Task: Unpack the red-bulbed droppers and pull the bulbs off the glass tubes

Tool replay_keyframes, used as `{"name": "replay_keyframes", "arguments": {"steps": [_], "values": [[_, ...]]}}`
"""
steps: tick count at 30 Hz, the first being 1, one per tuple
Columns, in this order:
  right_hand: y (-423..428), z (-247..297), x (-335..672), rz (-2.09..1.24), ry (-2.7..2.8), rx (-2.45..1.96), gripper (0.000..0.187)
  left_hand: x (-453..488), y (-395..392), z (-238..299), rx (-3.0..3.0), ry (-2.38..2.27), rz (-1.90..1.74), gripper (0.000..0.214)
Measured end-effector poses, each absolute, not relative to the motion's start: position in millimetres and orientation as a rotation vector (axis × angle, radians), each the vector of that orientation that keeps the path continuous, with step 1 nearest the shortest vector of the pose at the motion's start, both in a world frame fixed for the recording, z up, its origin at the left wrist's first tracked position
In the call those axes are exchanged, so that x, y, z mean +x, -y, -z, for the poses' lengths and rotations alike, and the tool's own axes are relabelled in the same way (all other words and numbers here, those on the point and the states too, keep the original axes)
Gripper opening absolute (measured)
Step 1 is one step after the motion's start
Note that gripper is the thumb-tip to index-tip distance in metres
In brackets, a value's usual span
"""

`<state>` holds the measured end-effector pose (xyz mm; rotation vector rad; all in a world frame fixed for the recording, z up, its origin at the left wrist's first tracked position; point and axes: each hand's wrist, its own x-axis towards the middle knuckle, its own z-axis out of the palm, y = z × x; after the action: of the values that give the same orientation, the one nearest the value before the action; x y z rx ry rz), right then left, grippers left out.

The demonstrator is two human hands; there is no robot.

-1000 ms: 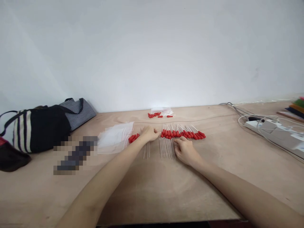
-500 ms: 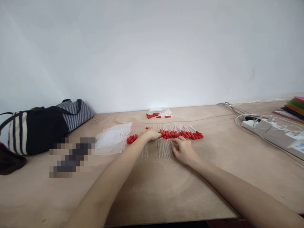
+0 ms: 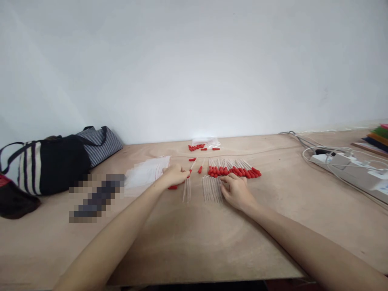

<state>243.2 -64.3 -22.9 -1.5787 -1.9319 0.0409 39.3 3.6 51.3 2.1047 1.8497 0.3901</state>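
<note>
L hand (image 3: 176,176) & R hand (image 3: 237,191) — both bare, w/ bare forearms (image 3: 123,236).

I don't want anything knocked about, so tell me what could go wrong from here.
The right hand is right beside the loose clear tubes, so a sideways nudge could push them out of line. The red-bulbed tubes lie close together just beyond it and might roll if bumped. A red bulb shows by the left hand, whose wrist could brush it aside.
</note>
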Motion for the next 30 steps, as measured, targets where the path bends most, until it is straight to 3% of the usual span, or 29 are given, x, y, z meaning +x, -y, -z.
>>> {"name": "replay_keyframes", "arguments": {"steps": [7,11,30], "values": [[70,16,236,0.37,2.033,-1.331,0.035,34,38,-26,2.821,-1.432,-0.559,0.008],[70,17,234,0.482,2.147,-1.183,0.029,36,45,-13,3.114,-1.12,-0.546,0.009],[73,24,234,0.495,2.262,-1.041,0.027,41,54,12,3.088,-1.034,-0.948,0.029]]}}
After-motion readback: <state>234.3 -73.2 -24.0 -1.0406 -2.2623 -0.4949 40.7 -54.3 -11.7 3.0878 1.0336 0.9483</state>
